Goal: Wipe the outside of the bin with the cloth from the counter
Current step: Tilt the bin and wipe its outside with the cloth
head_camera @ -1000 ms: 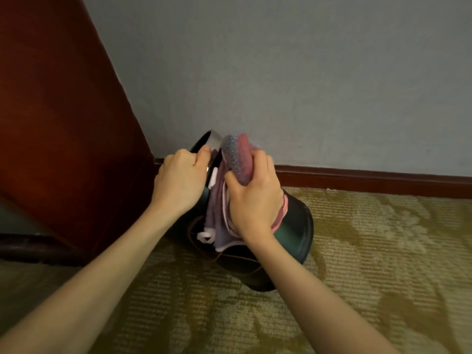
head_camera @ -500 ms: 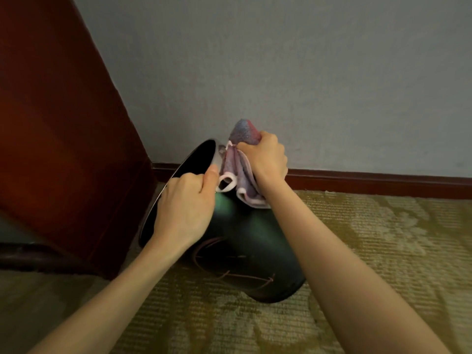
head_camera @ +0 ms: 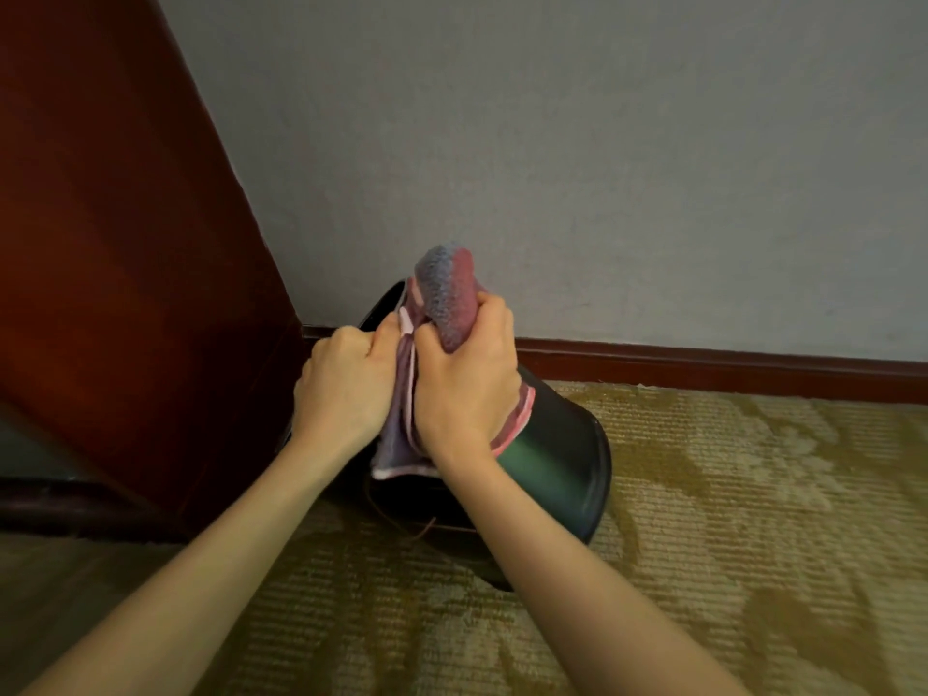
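So, glossy dark-green bin (head_camera: 552, 464) tilted; left hand (head_camera: 346, 389) grips its rim, right hand (head_camera: 464, 394) clutches bunched pink-purple cloth (head_camera: 447, 298).

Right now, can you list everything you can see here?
bin: one, dark green, tilted on the carpet by the wall
cloth: one, purple and pink with a pale pink edge, bunched over the bin's side
carpet: one, olive-gold, patterned, covers the floor
wall: one, grey, behind the bin
skirting board: one, dark red-brown, along the foot of the wall
wooden panel: one, reddish-brown, on the left
left hand: one, bare, fingers curled at the bin's rim
right hand: one, bare, grips the cloth against the bin
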`<state>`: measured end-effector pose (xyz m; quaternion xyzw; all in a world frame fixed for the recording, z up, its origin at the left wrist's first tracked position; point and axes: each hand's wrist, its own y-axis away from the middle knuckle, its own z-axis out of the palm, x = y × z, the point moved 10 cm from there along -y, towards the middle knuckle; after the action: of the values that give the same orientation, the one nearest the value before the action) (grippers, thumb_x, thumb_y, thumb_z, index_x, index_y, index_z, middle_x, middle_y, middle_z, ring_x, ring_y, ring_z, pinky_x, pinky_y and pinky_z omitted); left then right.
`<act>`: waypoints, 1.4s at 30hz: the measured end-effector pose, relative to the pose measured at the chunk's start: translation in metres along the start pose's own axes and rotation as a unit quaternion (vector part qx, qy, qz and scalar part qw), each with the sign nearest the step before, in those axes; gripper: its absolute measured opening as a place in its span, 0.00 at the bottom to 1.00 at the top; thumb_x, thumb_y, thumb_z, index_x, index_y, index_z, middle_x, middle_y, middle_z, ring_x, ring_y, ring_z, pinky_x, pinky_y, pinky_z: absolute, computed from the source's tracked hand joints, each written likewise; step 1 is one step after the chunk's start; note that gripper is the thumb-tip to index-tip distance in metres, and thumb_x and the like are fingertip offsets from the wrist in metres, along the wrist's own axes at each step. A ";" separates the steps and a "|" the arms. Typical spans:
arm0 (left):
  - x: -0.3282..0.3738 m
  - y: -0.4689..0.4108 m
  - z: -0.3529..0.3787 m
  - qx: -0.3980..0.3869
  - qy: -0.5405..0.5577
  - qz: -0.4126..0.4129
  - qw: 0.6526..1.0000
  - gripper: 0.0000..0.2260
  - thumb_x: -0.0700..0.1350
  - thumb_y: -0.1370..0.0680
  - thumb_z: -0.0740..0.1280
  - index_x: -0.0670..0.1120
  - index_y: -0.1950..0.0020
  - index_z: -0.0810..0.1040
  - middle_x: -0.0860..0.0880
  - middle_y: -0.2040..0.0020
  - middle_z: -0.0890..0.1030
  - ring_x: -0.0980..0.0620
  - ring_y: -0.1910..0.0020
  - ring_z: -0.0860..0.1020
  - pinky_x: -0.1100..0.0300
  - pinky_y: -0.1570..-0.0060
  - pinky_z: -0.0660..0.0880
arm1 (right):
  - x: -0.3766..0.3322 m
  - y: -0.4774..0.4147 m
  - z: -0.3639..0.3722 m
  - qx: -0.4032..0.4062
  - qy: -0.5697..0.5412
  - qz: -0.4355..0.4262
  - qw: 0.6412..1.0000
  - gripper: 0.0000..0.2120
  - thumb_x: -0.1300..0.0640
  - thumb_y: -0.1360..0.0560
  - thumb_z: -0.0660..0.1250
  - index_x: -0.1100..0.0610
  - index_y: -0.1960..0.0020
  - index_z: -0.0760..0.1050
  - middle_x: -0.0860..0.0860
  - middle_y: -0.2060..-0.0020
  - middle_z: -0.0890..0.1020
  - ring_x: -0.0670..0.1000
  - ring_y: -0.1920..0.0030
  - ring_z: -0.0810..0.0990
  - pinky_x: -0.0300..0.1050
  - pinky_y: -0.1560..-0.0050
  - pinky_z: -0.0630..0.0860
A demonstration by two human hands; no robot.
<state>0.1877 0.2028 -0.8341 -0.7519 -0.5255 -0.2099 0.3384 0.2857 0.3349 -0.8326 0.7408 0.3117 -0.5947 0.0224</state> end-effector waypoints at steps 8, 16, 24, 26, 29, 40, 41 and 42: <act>-0.004 0.005 -0.007 0.009 0.015 0.003 1.000 0.26 0.58 0.22 0.54 0.43 0.70 0.76 0.41 0.67 0.79 0.39 0.62 0.78 0.49 0.61 0.73 | 0.004 -0.038 0.027 -0.083 0.108 -0.013 0.991 0.15 0.47 0.28 0.66 0.57 0.48 0.70 0.56 0.50 0.78 0.64 0.52 0.78 0.50 0.60 0.65; 0.002 0.014 -0.006 0.037 -0.042 0.023 0.998 0.26 0.61 0.22 0.51 0.43 0.66 0.74 0.38 0.61 0.79 0.36 0.57 0.76 0.48 0.59 0.69 | 0.032 -0.062 0.023 -0.108 0.123 0.024 0.986 0.14 0.48 0.27 0.66 0.57 0.50 0.71 0.56 0.52 0.79 0.63 0.52 0.78 0.48 0.60 0.66; -0.021 -0.011 -0.009 0.057 -0.086 -0.033 0.994 0.29 0.62 0.23 0.51 0.39 0.56 0.79 0.35 0.50 0.78 0.34 0.50 0.75 0.47 0.55 0.67 | 0.013 0.006 0.001 -0.002 0.131 -0.152 0.980 0.16 0.53 0.32 0.68 0.58 0.47 0.72 0.55 0.55 0.76 0.57 0.61 0.78 0.45 0.67 0.67; -0.021 -0.012 -0.008 0.051 -0.079 -0.030 0.995 0.29 0.62 0.23 0.51 0.39 0.59 0.78 0.35 0.53 0.79 0.34 0.52 0.75 0.47 0.56 0.68 | 0.015 0.003 0.000 -0.006 0.118 -0.153 0.981 0.16 0.53 0.31 0.68 0.58 0.46 0.72 0.55 0.55 0.76 0.56 0.61 0.78 0.43 0.67 0.66; -0.014 -0.015 -0.005 0.048 -0.070 -0.024 0.996 0.27 0.61 0.23 0.53 0.40 0.64 0.76 0.35 0.55 0.78 0.34 0.53 0.75 0.50 0.59 0.66 | 0.022 -0.013 0.000 -0.019 0.117 -0.133 0.984 0.16 0.52 0.30 0.67 0.58 0.45 0.72 0.55 0.53 0.76 0.58 0.59 0.78 0.44 0.65 0.64; -0.007 -0.006 -0.005 0.049 -0.051 0.007 0.997 0.27 0.62 0.23 0.51 0.46 0.74 0.69 0.40 0.66 0.77 0.38 0.63 0.76 0.48 0.62 0.71 | 0.143 -0.083 -0.017 -0.111 0.181 0.151 0.965 0.17 0.45 0.29 0.67 0.56 0.47 0.75 0.60 0.48 0.80 0.64 0.49 0.78 0.48 0.57 0.68; -0.003 -0.007 -0.004 0.050 -0.061 0.010 0.997 0.27 0.62 0.23 0.51 0.46 0.74 0.69 0.40 0.65 0.77 0.37 0.62 0.76 0.48 0.61 0.70 | 0.147 -0.083 -0.020 -0.106 0.184 0.157 0.964 0.17 0.45 0.29 0.67 0.56 0.47 0.75 0.59 0.48 0.80 0.64 0.49 0.78 0.48 0.57 0.68; 0.001 -0.008 -0.003 0.051 -0.071 0.014 0.996 0.27 0.62 0.23 0.51 0.46 0.73 0.69 0.41 0.64 0.77 0.37 0.60 0.76 0.48 0.61 0.69 | 0.148 -0.082 -0.022 -0.101 0.187 0.156 0.965 0.16 0.46 0.29 0.67 0.56 0.48 0.74 0.59 0.49 0.80 0.64 0.49 0.78 0.48 0.57 0.68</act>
<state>0.1802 0.2026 -0.8290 -0.7537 -0.5477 -0.1240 0.3413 0.2793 0.4744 -0.9310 0.8724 0.2489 -0.4000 0.1306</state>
